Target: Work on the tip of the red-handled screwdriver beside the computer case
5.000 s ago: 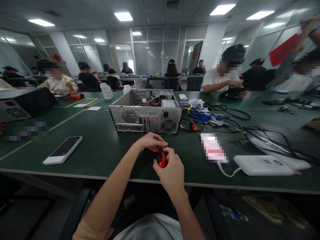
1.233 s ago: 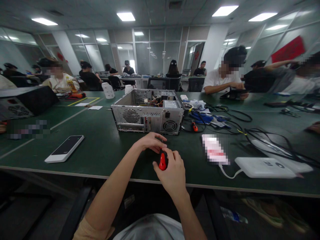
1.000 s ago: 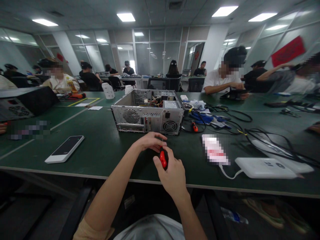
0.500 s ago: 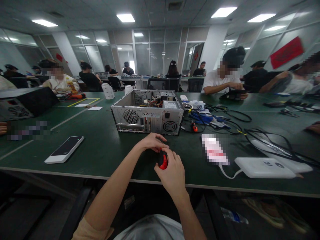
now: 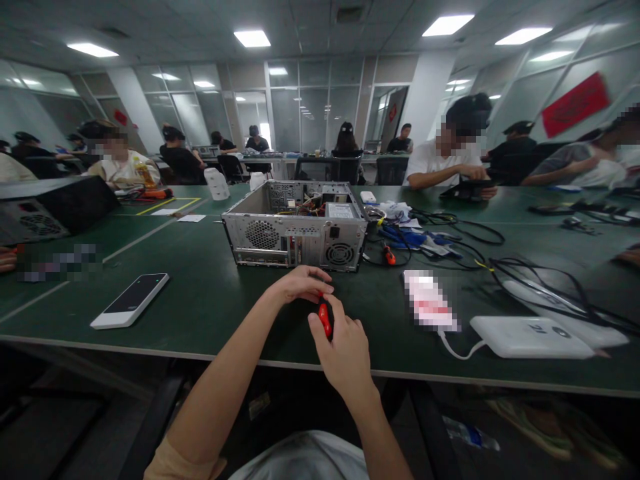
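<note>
My right hand [image 5: 345, 340] holds a screwdriver [image 5: 325, 319] by its red and black handle, between thumb and fingers. The shaft is hidden from view. My left hand [image 5: 301, 284] curves over the far end of the screwdriver, its fingertips close together there and near my right fingers. Whatever else is between the left fingertips is hidden. Just beyond both hands stands an open metal computer case [image 5: 310, 237], its rear panel with vents and ports facing me. Cables and a silver power supply [image 5: 341, 210] show inside.
Left of my arms lies a white device with a black screen [image 5: 131, 300]. To the right are a phone [image 5: 430, 300], a white power bank [image 5: 530, 335], black cables [image 5: 545, 287] and another screwdriver [image 5: 389, 255]. A black computer case [image 5: 75, 200] stands far left. Other people sit around.
My right fingers have shifted and spread along the screwdriver handle, which has turned and shows more red. The left hand has barely moved. The computer case stays in place.
</note>
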`<state>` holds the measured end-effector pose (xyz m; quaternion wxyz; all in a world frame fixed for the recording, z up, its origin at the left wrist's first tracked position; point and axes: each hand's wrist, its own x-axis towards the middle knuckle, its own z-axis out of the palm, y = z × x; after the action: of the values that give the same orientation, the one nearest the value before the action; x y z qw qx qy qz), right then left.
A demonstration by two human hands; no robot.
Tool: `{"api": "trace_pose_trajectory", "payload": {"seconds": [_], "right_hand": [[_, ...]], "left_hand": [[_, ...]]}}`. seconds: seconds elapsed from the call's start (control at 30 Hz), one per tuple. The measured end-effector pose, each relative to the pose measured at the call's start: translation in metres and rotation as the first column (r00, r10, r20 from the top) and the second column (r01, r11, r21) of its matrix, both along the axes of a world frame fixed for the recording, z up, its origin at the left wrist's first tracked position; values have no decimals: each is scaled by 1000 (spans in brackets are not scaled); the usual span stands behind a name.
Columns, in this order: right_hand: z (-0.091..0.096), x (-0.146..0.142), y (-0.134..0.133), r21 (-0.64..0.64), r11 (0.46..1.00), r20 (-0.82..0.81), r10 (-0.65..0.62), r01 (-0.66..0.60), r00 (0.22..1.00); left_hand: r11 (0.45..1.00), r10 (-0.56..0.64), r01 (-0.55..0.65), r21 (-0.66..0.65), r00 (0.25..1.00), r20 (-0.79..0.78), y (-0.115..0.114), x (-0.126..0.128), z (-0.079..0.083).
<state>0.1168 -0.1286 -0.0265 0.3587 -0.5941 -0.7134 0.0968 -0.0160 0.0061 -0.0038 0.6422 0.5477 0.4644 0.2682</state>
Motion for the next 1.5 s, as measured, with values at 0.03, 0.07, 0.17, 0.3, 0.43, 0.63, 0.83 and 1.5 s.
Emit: {"api": "trace_pose_trajectory", "payload": {"seconds": [0.03, 0.07, 0.17, 0.3, 0.43, 0.63, 0.83, 1.5], "right_hand": [[1, 0, 0, -3, 1000, -13, -6, 5, 1000], [1, 0, 0, -7, 1000, -24, -19, 19, 1000], [0, 0, 1, -25, 997, -58, -69, 68, 996], [-3, -1, 2, -26, 996, -115, -83, 81, 990], [-6, 0, 4, -12, 997, -134, -73, 72, 988], [-4, 1, 3, 50, 998, -114, -25, 31, 993], [-4, 3, 3, 75, 997, -143, 18, -7, 990], [5, 1, 1, -48, 995, -2, 84, -84, 996]], "left_hand": [[1000, 0, 0, -4, 1000, -4, 0, 0, 1], [1000, -6, 6, -5, 1000, -16, 0, 1, 1], [999, -45, 47, 19, 995, -85, -1, 0, 3], [992, -70, 86, 88, 982, -173, -5, 2, 5], [982, -36, 81, 172, 968, -250, -8, 5, 7], [984, -44, 88, 152, 961, -273, -7, 5, 6], [997, -1, 12, 71, 989, -150, -3, 2, 2], [998, -29, 31, -57, 999, 35, 2, -3, -1]]}}
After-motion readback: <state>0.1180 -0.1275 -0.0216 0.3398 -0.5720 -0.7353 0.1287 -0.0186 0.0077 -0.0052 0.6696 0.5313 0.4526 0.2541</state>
